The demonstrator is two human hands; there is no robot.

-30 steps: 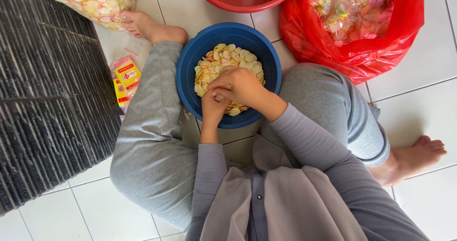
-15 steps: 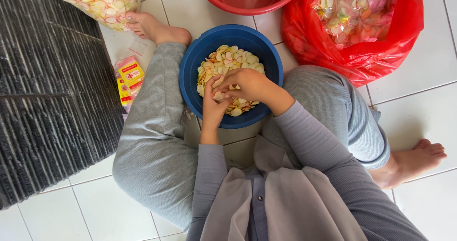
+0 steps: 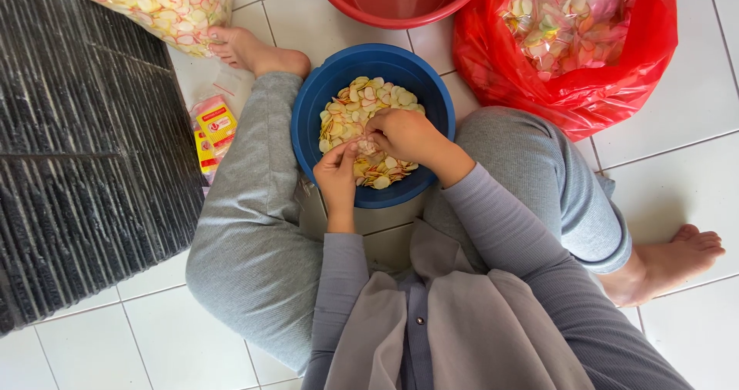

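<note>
Pale yellow and pink-rimmed raw crackers (image 3: 362, 109) fill one blue plastic basin (image 3: 308, 113) that sits on the tiled floor (image 3: 693, 97) between the seated person's knees. Both hands work in the heap at the basin's 6 o'clock side: the right hand (image 3: 404, 134) is curled together over a small clump of crackers, and the left hand (image 3: 337, 176) rests just beside it at 7 o'clock, fingertips pinched on the same clump.

These thin discs look brittle, so too hard a squeeze could snap them, and a knee nudging the rim could tip some onto the tiles.

At 12 o'clock stands one red basin (image 3: 362, 9), cut off by the frame. At 2 o'clock one red plastic bag (image 3: 539, 97) holds more crackers; at 10 o'clock lies one clear bag (image 3: 165, 5) of them. One small yellow packet (image 3: 213, 128) lies at 9 o'clock, beside one dark ribbed mat (image 3: 77, 167).
</note>
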